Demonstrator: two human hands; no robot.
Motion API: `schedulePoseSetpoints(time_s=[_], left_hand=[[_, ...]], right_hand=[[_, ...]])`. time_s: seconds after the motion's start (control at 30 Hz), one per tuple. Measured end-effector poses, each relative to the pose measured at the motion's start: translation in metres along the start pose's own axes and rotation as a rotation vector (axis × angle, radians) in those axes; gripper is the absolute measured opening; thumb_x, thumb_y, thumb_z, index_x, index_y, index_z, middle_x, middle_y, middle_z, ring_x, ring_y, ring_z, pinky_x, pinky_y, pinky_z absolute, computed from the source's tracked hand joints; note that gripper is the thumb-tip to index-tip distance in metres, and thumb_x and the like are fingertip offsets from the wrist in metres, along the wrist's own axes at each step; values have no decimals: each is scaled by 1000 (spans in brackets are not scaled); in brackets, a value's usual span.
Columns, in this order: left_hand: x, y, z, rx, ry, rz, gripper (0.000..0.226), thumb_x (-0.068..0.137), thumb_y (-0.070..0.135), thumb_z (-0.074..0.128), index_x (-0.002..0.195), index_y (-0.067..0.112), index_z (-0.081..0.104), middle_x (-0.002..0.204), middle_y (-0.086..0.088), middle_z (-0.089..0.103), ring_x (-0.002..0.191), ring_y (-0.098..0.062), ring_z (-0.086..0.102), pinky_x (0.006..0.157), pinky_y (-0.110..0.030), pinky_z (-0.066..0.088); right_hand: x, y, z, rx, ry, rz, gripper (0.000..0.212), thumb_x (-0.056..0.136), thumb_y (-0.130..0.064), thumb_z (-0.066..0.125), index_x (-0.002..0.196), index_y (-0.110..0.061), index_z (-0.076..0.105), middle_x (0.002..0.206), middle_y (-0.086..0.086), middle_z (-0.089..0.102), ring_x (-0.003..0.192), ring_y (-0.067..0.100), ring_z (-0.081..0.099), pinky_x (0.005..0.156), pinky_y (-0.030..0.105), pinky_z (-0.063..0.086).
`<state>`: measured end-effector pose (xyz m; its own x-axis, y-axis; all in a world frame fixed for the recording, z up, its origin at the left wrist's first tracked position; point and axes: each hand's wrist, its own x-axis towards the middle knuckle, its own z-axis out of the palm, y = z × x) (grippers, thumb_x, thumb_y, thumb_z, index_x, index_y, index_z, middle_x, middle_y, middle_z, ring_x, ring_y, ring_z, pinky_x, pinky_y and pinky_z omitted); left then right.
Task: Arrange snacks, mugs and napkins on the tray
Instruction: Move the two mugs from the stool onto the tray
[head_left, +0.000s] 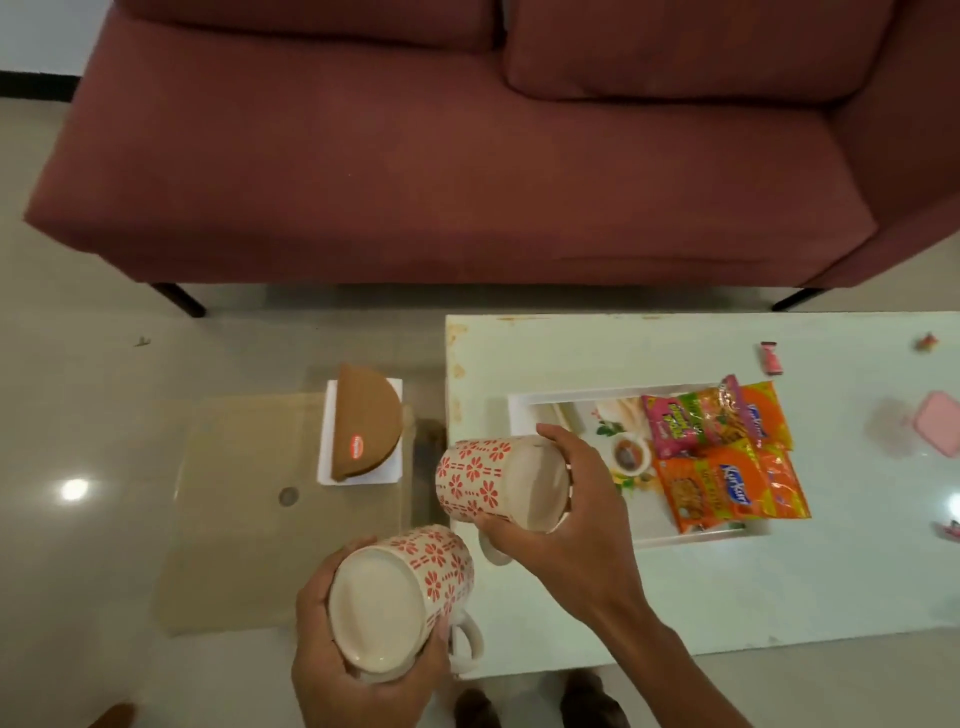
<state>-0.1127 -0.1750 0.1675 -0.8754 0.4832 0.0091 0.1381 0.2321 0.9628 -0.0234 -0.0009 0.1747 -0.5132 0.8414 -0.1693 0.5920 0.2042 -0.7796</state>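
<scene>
I hold two white mugs with red flower patterns. My left hand (353, 670) grips one mug (400, 592) low in view, tilted with its mouth toward me. My right hand (566, 514) grips the other mug (493, 480), tipped on its side at the left end of the white tray (519, 410). The tray lies on the pale glass table (675, 597) and carries several snack packets (722, 457), orange and pink, on its right half. A stack of white napkins (332, 415) under a brown half-round holder (366, 421) sits on a lower glass shelf to the left.
A dark red sofa (467, 156) stands behind the table. Small pink wrapped sweets (771, 357) and a pink box (937, 423) lie on the table's right side. The lower glass shelf (249, 519) juts out to the left over a glossy tiled floor.
</scene>
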Motion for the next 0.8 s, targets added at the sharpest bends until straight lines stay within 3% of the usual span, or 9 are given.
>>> schedulePoseSetpoints(time_s=[0.07, 0.2, 0.3, 0.4, 0.7, 0.8], left_hand=[[0, 2, 15, 18, -69, 28, 89, 40, 45, 82, 122, 30, 51, 119, 26, 59, 111, 3, 57, 91, -16, 50], [-2, -5, 53, 67, -176, 49, 89, 45, 38, 88, 123, 16, 54, 123, 0, 61, 115, -19, 59, 91, -37, 54], [-4, -8, 87, 89, -268, 56, 89, 46, 29, 92, 125, 16, 55, 124, -1, 60, 116, -23, 58, 91, -39, 53], [-6, -6, 119, 104, -342, 46, 90, 47, 33, 92, 127, 15, 54, 127, 4, 59, 119, -22, 57, 94, -42, 53], [0, -19, 197, 193, -499, 61, 92, 50, 39, 91, 131, 38, 47, 129, 20, 55, 122, -8, 52, 95, -8, 40], [2, -25, 214, 227, -526, 90, 94, 53, 37, 90, 133, 45, 41, 131, 28, 50, 123, 0, 49, 95, -4, 36]], right_hand=[[3, 17, -16, 3, 50, 41, 93, 48, -69, 78, 129, -46, 38, 121, -24, 47, 113, 7, 50, 85, 38, 58], [12, 52, -52, -48, 134, 91, 91, 46, -73, 75, 126, -42, 42, 117, -19, 50, 107, 9, 52, 82, 38, 58], [23, 80, -80, -101, 157, 118, 91, 48, -66, 78, 127, -38, 43, 118, -14, 52, 108, 13, 51, 82, 41, 57], [40, 109, -101, -146, 152, 144, 93, 51, -54, 87, 130, -30, 44, 119, -8, 54, 110, 17, 51, 83, 44, 56], [102, 167, -114, -317, 75, 82, 95, 56, -52, 86, 134, -23, 41, 127, 0, 54, 114, 20, 48, 88, 35, 48], [120, 178, -112, -365, 35, 73, 94, 56, -50, 86, 134, -25, 39, 127, 2, 53, 114, 21, 47, 85, 33, 46]])
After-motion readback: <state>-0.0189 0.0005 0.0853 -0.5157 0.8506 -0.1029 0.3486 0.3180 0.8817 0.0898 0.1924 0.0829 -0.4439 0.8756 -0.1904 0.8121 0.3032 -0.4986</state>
